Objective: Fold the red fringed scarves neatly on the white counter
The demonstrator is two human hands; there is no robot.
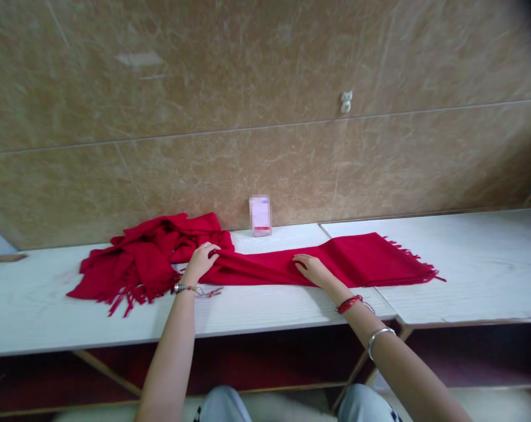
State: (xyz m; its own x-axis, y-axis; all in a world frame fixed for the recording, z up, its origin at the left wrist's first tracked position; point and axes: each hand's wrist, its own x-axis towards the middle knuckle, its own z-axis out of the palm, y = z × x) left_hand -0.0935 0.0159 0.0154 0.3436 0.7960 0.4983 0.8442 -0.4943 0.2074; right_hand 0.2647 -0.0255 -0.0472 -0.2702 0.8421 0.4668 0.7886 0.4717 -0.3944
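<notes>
A red fringed scarf lies along the white counter, flat and folded on the right, its fringe at the far right end. On the left the red cloth is bunched in a crumpled heap with more fringe hanging toward the front. My left hand pinches the scarf where the heap meets the flat stretch, lifting creases in it. Resting on the middle of the flat part is my right hand, its fingers laid out on the cloth. Whether heap and flat part are one piece I cannot tell.
A small pink and white pack, partly blurred, stands against the tiled wall. Higher up, a white cat-shaped hook is fixed to the wall. The white counter has a seam and dark open shelves below its front edge.
</notes>
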